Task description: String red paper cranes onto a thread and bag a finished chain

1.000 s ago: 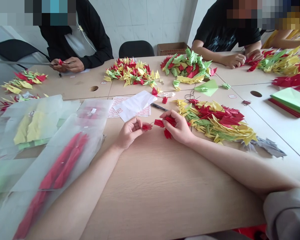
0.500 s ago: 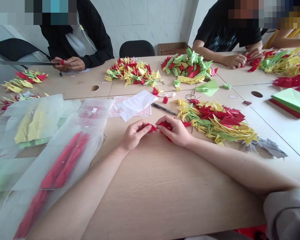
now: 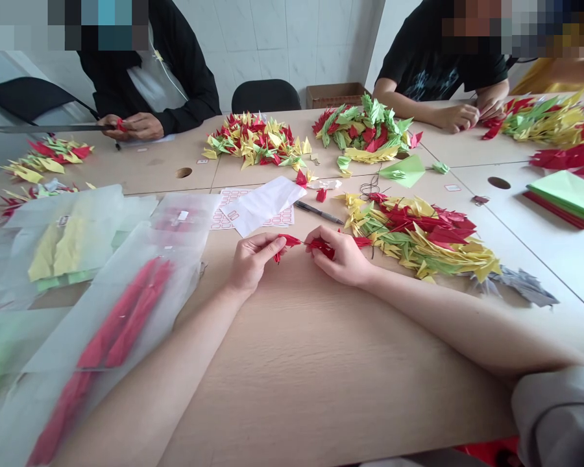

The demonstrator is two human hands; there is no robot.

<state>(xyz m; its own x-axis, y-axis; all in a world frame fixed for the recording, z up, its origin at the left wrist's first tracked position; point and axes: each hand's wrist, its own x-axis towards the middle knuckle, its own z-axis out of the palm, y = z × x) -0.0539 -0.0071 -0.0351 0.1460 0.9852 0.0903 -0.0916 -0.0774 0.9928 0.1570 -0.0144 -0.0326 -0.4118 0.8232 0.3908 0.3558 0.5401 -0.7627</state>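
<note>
Just above the tabletop, my left hand (image 3: 250, 263) pinches a red origami crane (image 3: 288, 240) between thumb and fingertips. A thin dark thread or needle crosses the small gap to my right hand (image 3: 340, 256), whose curled fingers close around more red origami cranes (image 3: 322, 246). Part of that red bunch sticks out past the right hand's far side, close to a heap of strung yellow, green and red cranes (image 3: 423, 237). My fingers cover much of the folded paper.
Clear plastic bags (image 3: 141, 285) with folded paper cover the left side. A pen (image 3: 318, 212) and white paper (image 3: 263, 204) lie beyond my hands. Further off are crane piles (image 3: 255, 139) and a green paper stack (image 3: 571, 194). Other people work across the table, one holding a long dark strip (image 3: 48, 128).
My left hand has drawn a little to the left with the red crane, widening the gap between my hands. More of the crane shows; my right hand has barely moved.
</note>
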